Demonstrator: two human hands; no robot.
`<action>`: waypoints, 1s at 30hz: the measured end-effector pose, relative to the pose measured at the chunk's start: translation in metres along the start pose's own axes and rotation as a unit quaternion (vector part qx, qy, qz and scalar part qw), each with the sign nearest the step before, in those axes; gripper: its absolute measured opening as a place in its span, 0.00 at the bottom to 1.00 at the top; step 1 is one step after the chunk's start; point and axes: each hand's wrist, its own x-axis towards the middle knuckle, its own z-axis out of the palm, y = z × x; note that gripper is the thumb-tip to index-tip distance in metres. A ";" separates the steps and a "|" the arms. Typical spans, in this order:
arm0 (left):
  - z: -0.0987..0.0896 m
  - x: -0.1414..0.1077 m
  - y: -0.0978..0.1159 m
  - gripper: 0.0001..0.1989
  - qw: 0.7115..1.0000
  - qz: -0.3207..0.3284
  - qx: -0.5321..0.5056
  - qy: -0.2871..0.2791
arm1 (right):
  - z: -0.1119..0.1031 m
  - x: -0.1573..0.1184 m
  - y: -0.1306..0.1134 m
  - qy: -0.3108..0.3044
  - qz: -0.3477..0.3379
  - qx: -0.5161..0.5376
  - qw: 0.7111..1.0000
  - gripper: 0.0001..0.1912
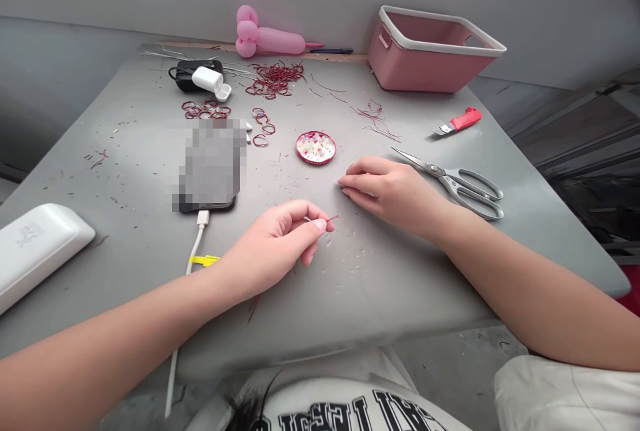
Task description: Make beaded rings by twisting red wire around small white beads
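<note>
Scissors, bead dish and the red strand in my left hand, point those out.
Scissors (437,170): head view, on the pivot.
Bead dish (316,162): head view, on its near rim.
Red strand (334,218): head view, on its protruding end.

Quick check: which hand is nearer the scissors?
Right. The right hand is close beside the scissors, to their left; the left hand is well farther left and closer to the body, pinching a thin red strand.

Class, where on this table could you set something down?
On the table: right of the scissors, and between the left hand and right forearm, small specks aside. Crowded: beyond the left hand, with phone, rings, red strands and earbud case.
</note>
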 end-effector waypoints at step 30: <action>-0.001 -0.001 0.000 0.08 1.000 0.013 0.000 -0.010 | -0.008 0.005 -0.033 0.060 -0.013 0.417 0.907 0.05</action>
